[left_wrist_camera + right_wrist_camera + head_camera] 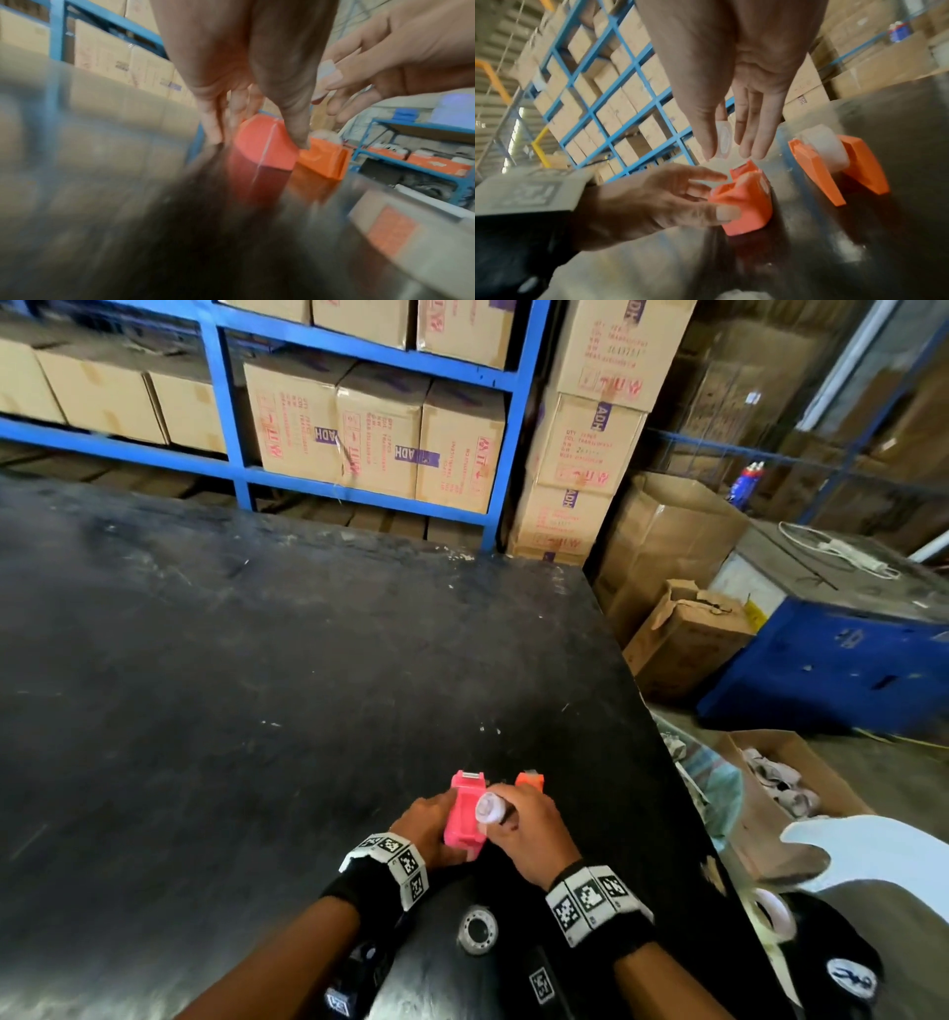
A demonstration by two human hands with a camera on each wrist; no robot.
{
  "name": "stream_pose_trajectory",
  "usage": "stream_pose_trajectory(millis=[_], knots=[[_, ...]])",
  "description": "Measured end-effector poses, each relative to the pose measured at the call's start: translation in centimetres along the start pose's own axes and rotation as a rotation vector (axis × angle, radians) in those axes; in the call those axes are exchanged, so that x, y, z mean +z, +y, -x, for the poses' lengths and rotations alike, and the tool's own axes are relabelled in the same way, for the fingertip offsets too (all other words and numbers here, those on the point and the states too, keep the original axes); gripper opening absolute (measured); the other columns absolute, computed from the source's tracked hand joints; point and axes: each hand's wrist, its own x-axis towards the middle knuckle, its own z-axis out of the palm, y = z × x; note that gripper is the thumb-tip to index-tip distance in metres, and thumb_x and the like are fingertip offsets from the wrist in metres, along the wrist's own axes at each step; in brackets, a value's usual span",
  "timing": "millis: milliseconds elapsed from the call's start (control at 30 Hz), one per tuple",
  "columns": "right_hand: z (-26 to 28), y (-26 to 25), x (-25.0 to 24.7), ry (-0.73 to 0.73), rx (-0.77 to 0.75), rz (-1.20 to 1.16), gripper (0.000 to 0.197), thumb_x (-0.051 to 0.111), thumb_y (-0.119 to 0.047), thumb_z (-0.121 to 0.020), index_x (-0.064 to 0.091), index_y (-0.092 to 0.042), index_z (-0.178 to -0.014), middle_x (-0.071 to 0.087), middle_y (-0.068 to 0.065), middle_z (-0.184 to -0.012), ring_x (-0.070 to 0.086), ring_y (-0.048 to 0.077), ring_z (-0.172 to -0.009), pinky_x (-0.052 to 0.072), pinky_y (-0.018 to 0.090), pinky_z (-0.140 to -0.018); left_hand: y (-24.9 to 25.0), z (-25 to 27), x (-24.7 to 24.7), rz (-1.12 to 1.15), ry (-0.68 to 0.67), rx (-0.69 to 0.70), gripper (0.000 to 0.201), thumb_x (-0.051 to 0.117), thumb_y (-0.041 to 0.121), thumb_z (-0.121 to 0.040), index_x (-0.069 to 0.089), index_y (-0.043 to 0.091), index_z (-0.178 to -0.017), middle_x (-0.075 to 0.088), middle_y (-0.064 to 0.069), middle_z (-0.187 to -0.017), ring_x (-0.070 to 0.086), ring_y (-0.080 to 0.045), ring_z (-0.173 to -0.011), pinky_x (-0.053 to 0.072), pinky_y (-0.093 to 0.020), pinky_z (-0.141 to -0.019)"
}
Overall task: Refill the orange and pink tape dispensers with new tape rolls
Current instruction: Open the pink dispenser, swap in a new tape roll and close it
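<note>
On the black table (257, 660) the pink dispenser (464, 814) stands with its top open. My left hand (436, 819) grips it from the left, thumb and fingers on either side (744, 205). My right hand (506, 809) pinches a small clear tape roll (490, 808) between thumb and fingers, just above the pink dispenser's right side (723, 142). The orange dispenser (530, 780) stands right behind it on the table. In the right wrist view the orange dispenser (816, 170) carries a clear roll (824, 146) between its side walls.
The table's right edge (662, 737) runs close to my right hand. Another tape roll (773, 914) lies at the lower right, and open cartons (683, 639) sit on the floor past that edge. Blue shelving (226, 403) with cardboard boxes stands behind the table.
</note>
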Motion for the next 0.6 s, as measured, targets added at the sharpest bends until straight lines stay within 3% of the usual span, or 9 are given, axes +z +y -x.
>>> stream_pose_trajectory(millis=[67,133,233,300,367,433,500,600], knots=[[0.6,-0.2,-0.6,0.024,-0.047,-0.036,0.006,0.061,-0.022,-0.077,0.061,-0.022,-0.083,0.062,0.0,-0.078,0.057,0.019,-0.081,0.052,0.037,-0.078,0.6,0.6,0.2,0.036,0.088,-0.006,0.096,0.063,0.054,-0.058,0.027,0.027,-0.142,0.047,-0.004,-0.139,0.046,-0.025,-0.128,0.043,-0.046,-0.103],[0.9,-0.3,-1.1,0.053,-0.089,-0.042,0.006,0.062,-0.021,-0.078,0.061,-0.024,-0.082,0.058,-0.002,-0.076,0.056,0.02,-0.08,0.052,0.037,-0.075,2.2,1.5,-0.3,0.186,0.192,-0.005,0.072,0.061,0.032,-0.068,0.044,0.017,-0.136,0.057,-0.011,-0.128,0.056,-0.025,-0.115,0.048,-0.044,-0.098],[1.5,-0.6,-1.5,0.054,-0.134,-0.003,0.007,0.059,-0.02,-0.083,0.063,-0.023,-0.088,0.058,0.006,-0.082,0.053,0.02,-0.083,0.05,0.036,-0.077,4.2,2.6,-1.2,0.555,0.203,-0.008,0.019,0.056,0.016,-0.085,0.072,0.009,-0.093,0.07,-0.014,-0.083,0.065,-0.022,-0.07,0.056,-0.037,-0.071],[1.9,-1.1,-1.5,0.045,-0.144,0.002,0.013,0.058,-0.02,-0.085,0.064,-0.023,-0.096,0.057,0.005,-0.085,0.052,0.02,-0.087,0.049,0.034,-0.079,5.1,3.1,-1.5,0.674,0.183,-0.006,0.019,0.06,0.02,-0.087,0.073,0.014,-0.074,0.069,-0.011,-0.07,0.065,-0.018,-0.058,0.054,-0.028,-0.059],[2.5,-1.7,-1.4,0.064,-0.135,-0.068,0.02,0.059,-0.016,-0.082,0.065,-0.024,-0.1,0.056,0.003,-0.086,0.055,0.023,-0.09,0.051,0.034,-0.081,5.6,3.6,-1.1,0.749,0.211,-0.024,0.015,0.066,0.024,-0.083,0.075,0.014,-0.075,0.072,-0.013,-0.072,0.066,-0.016,-0.057,0.055,-0.026,-0.059],[3.2,-2.0,-1.3,0.14,-0.097,-0.163,0.018,0.059,-0.017,-0.083,0.065,-0.021,-0.1,0.059,0.009,-0.092,0.059,0.026,-0.091,0.054,0.037,-0.082,6.1,3.8,-0.4,0.821,0.233,-0.052,0.014,0.069,0.023,-0.08,0.075,0.011,-0.076,0.073,-0.018,-0.078,0.068,-0.018,-0.062,0.058,-0.029,-0.064],[4.0,-1.8,-1.1,0.209,-0.042,-0.195,0.021,0.059,-0.015,-0.086,0.066,-0.011,-0.106,0.063,0.017,-0.104,0.063,0.027,-0.095,0.055,0.04,-0.086,6.5,3.9,0.4,0.892,0.223,-0.089,0.012,0.068,0.015,-0.081,0.071,0.006,-0.074,0.07,-0.017,-0.074,0.066,-0.012,-0.056,0.056,-0.023,-0.057],[5.5,-0.6,-0.6,0.257,0.058,-0.25,0.028,0.062,-0.014,-0.086,0.065,-0.007,-0.113,0.069,0.013,-0.106,0.068,0.021,-0.092,0.057,0.038,-0.086,7.1,4.2,1.9,0.986,0.176,-0.125,0.011,0.063,0.004,-0.083,0.066,-0.005,-0.079,0.066,-0.013,-0.066,0.064,-0.006,-0.046,0.054,-0.015,-0.048]])
